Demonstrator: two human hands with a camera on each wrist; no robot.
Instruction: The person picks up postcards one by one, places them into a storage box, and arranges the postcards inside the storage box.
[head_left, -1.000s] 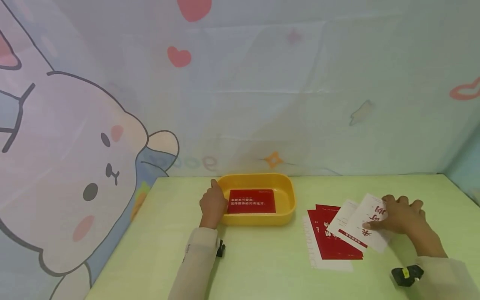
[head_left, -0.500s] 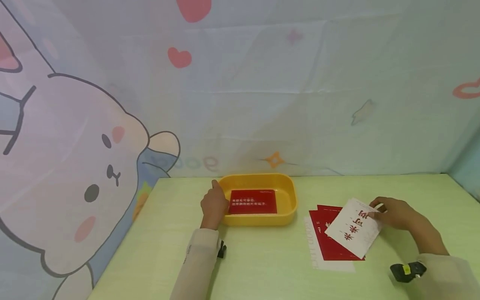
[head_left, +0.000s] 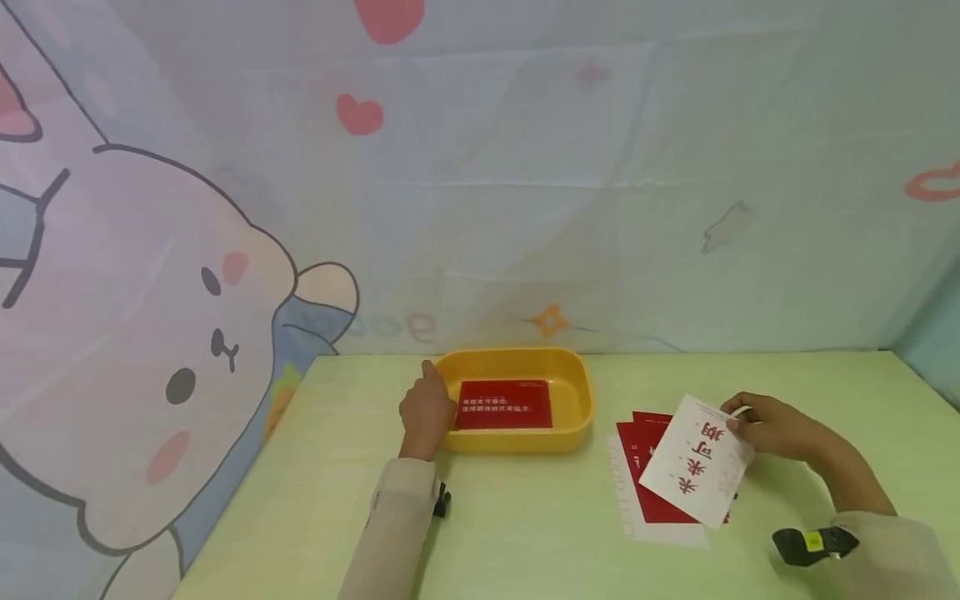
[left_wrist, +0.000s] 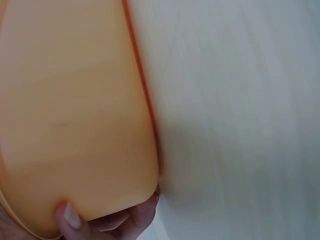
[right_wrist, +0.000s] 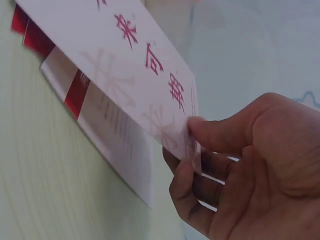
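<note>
A yellow tray (head_left: 573, 385) sits mid-table with a red card (head_left: 504, 405) lying flat inside. My left hand (head_left: 425, 408) grips the tray's left end; in the left wrist view its fingers (left_wrist: 70, 220) curl under the tray wall (left_wrist: 75, 115). My right hand (head_left: 765, 425) pinches a white card with red characters (head_left: 697, 460) by its far corner and holds it tilted above a pile of red and white cards (head_left: 637, 492). The right wrist view shows the thumb and fingers (right_wrist: 210, 135) pinching the white card (right_wrist: 125, 65) over the pile (right_wrist: 100, 110).
The green table (head_left: 525, 533) is backed by a cartoon-printed cloth wall (head_left: 480, 167). Black wrist cameras (head_left: 810, 543) sit on both sleeves. The table's right edge lies near the right hand.
My right hand has lifted the white card off the pile and carried it slightly left, tilting it up. The left hand and tray have stayed put.
</note>
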